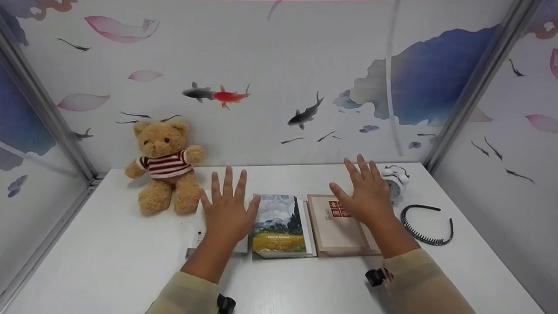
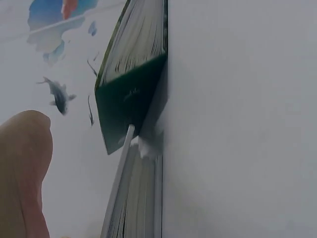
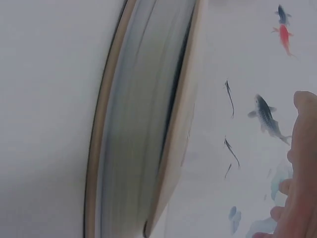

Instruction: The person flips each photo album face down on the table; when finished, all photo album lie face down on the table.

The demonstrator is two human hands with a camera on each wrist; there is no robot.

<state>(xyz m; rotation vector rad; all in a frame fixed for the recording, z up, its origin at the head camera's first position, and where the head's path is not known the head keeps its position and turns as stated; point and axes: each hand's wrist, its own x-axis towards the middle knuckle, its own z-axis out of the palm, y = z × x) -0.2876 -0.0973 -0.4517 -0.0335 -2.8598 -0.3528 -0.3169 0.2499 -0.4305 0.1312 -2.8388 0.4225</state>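
Note:
Fingers spread, my left hand [image 1: 227, 213] hovers over a pale book [image 1: 240, 247] that it largely hides. My right hand [image 1: 367, 196], also spread, is above a beige album [image 1: 338, 235] with a red printed block on its cover. Neither hand holds anything. Between them lies a photo album [image 1: 279, 224] with a painted landscape cover. In the left wrist view, its dark green underside or spine [image 2: 126, 99] and page edges show beside my thumb [image 2: 25, 168]. The right wrist view shows the thick page block [image 3: 143, 124] of the beige album close up.
A teddy bear [image 1: 168, 168] in a striped shirt sits at the back left against the wall. Behind my right hand stands a white alarm clock [image 1: 396, 185], partly covered. A black toothed headband [image 1: 429, 237] lies at the right on the white table [image 1: 109, 261].

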